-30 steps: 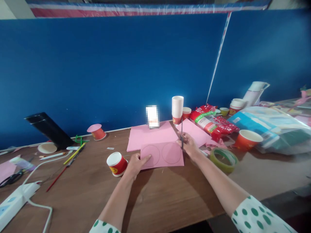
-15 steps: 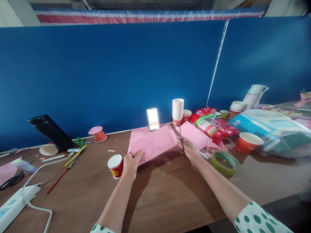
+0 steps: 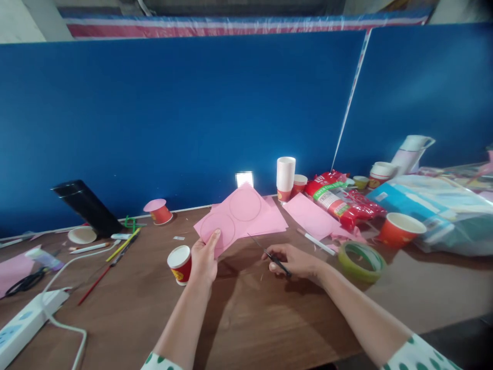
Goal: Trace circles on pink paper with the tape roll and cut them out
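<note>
My left hand [image 3: 206,259] pinches the lower left corner of a pink sheet of paper [image 3: 241,226], thumb on top. Two circles are drawn on this sheet, which is tilted up over more pink paper [image 3: 275,218] on the table. In my right hand [image 3: 295,259] are scissors [image 3: 280,264], seen nearly edge-on, their thin blades pointing up and left towards the sheet without touching it. Just left of my left hand stands a red and white paper cup [image 3: 180,264]. The pink sheet partly covers a bright, blurred-out rectangle [image 3: 245,179].
A tape roll [image 3: 362,262], a white pen [image 3: 318,241] and a red packet [image 3: 335,200] lie to the right. Stacked paper cups [image 3: 285,177] stand at the back. On the left are a black bottle [image 3: 88,208], brushes [image 3: 103,275] and a power strip [image 3: 33,318].
My left hand has lifted and turned the circled sheet, separating it from the paper beneath. My right hand has let go of the paper edge and drawn nearer, turning the scissors leftward.
</note>
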Tool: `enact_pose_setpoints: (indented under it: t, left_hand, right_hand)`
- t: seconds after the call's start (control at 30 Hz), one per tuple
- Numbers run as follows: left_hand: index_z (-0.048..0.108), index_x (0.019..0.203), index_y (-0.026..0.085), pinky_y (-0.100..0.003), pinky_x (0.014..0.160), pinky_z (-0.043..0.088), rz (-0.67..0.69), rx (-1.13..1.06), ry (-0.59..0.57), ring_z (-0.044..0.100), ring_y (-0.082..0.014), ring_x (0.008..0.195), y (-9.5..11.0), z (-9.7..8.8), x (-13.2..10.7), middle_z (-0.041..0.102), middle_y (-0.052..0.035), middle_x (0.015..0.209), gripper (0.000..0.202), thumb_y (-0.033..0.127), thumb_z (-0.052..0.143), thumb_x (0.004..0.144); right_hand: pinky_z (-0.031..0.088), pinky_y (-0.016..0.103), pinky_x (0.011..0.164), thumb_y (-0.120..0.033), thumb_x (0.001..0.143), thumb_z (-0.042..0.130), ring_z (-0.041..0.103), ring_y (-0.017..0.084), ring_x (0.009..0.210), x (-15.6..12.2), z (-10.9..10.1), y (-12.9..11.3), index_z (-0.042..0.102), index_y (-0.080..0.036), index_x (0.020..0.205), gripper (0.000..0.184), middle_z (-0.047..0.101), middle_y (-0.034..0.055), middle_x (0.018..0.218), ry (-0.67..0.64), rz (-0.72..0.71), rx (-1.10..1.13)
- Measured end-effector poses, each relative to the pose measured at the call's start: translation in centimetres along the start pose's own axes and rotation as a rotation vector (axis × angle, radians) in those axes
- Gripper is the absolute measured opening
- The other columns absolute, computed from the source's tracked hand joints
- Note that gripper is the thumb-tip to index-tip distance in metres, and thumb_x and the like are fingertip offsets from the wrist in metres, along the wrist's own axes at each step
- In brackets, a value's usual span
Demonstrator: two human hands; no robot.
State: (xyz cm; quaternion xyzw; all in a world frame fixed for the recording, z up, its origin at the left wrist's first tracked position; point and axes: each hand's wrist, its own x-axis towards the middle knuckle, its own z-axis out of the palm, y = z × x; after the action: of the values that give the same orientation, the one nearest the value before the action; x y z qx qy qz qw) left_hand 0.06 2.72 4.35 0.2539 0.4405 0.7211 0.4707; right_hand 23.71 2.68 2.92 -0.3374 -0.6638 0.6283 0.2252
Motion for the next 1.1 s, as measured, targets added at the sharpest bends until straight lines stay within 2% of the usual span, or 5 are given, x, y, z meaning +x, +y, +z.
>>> enact_pose_setpoints:
  t: [0.2, 0.5, 1.1]
  left_hand:
    - [0.065, 0.088, 0.009, -0.029, 0.073, 0.054, -0.082, 0.016, -0.034, 0.068, -0.0169, 0.073, -1.1, -0.3, 0.0, 0.071, -0.0086, 0.077, 0.019, 0.014, 0.068, 0.069]
    - [0.065, 0.094, 0.011, -0.032, 0.074, 0.054, -0.132, 0.016, -0.122, 0.068, -0.0199, 0.077, -2.1, 0.0, -0.5, 0.072, -0.0083, 0.08, 0.035, 0.021, 0.076, 0.062]
    - [0.066, 0.093, 0.008, -0.033, 0.074, 0.053, -0.169, 0.036, -0.149, 0.068, -0.0222, 0.077, -2.0, 0.4, -1.1, 0.071, -0.0101, 0.076, 0.043, 0.025, 0.079, 0.056]
  right_hand:
    - [0.038, 0.018, 0.049, -0.033, 0.076, 0.063, 0.046, 0.006, 0.054, 0.9, 0.9, 0.5, 0.057, -0.015, 0.1, 0.03, 0.052, -0.0029, 0.07, 0.025, -0.056, 0.051]
    - [0.039, 0.018, 0.047, -0.036, 0.077, 0.061, 0.048, 0.007, 0.052, 1.2, 1.0, 1.3, 0.057, -0.015, 0.099, 0.03, 0.052, -0.003, 0.066, 0.045, -0.085, 0.044]
    - [0.041, 0.018, 0.047, -0.041, 0.078, 0.06, 0.048, 0.007, 0.052, 1.3, 1.0, 1.6, 0.056, -0.016, 0.099, 0.033, 0.053, -0.0022, 0.068, 0.061, -0.089, 0.05]
